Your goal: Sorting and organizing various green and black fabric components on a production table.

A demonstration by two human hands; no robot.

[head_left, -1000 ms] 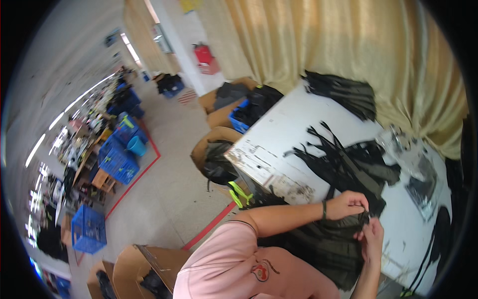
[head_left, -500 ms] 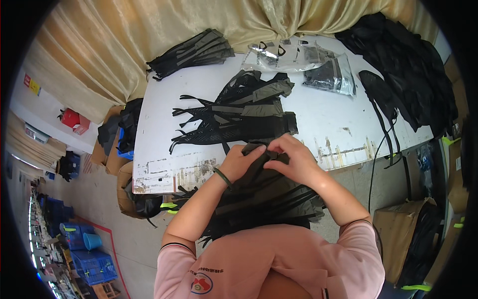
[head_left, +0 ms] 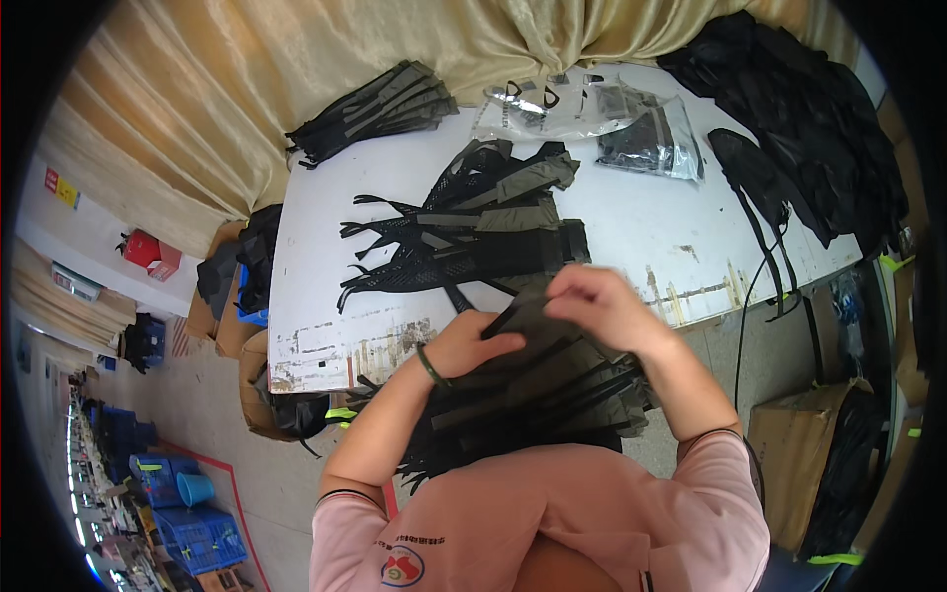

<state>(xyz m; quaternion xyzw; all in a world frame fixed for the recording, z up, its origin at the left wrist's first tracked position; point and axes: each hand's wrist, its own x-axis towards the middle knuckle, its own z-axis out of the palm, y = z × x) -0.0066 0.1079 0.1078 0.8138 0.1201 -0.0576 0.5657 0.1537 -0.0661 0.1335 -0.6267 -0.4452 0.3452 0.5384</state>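
A dark grey-black fabric piece (head_left: 538, 324) is stretched between my hands at the table's near edge. My left hand (head_left: 468, 345), a dark bangle at its wrist, is closed on the fabric's left edge, thumb on top. The fingers of my right hand (head_left: 598, 304) pinch its upper right corner. Below, across my lap, lies a stack of similar black and grey strap-ended pieces (head_left: 523, 405). Just beyond my hands, several black mesh pieces with grey panels (head_left: 473, 232) are fanned out on the white table (head_left: 631, 222).
A bundle of the same pieces (head_left: 380, 111) lies at the table's far left, beside a clear plastic bag (head_left: 646, 138) with dark contents. Black goods (head_left: 789, 128) are heaped at the right. Cardboard boxes (head_left: 799, 464) flank the table; blue crates (head_left: 197, 538) stand on the left floor.
My hands have moved apart, the right one a little to the right and the left one down-left. The fabric between them is now spread wider and tilted up.
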